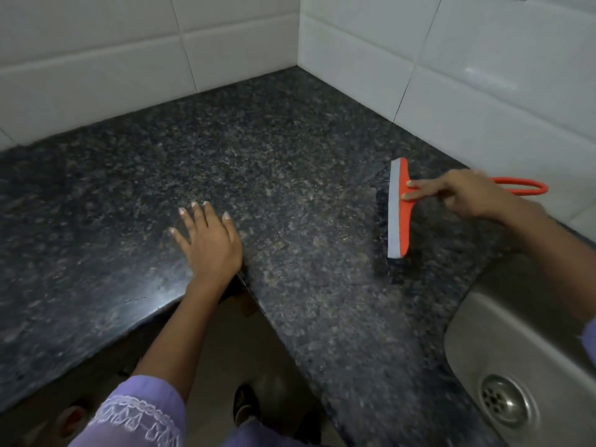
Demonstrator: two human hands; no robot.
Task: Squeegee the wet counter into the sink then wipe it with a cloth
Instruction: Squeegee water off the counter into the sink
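Observation:
An orange squeegee point(399, 210) with a grey rubber blade stands blade-down on the dark speckled granite counter point(290, 175), at the right. My right hand point(464, 195) grips its orange loop handle, two fingers stretched onto the head. A darker wet streak lies along the blade's left side. My left hand point(208, 240) rests flat on the counter near its inner corner edge, fingers spread, holding nothing. The steel sink point(503, 343) with its round drain point(504, 403) is at the lower right, just right of the squeegee. No cloth is in view.
White tiled walls point(483, 75) meet in a corner behind the L-shaped counter. The counter's front edge runs diagonally under my left wrist. Below it are the floor and my feet in dark sandals point(245, 404).

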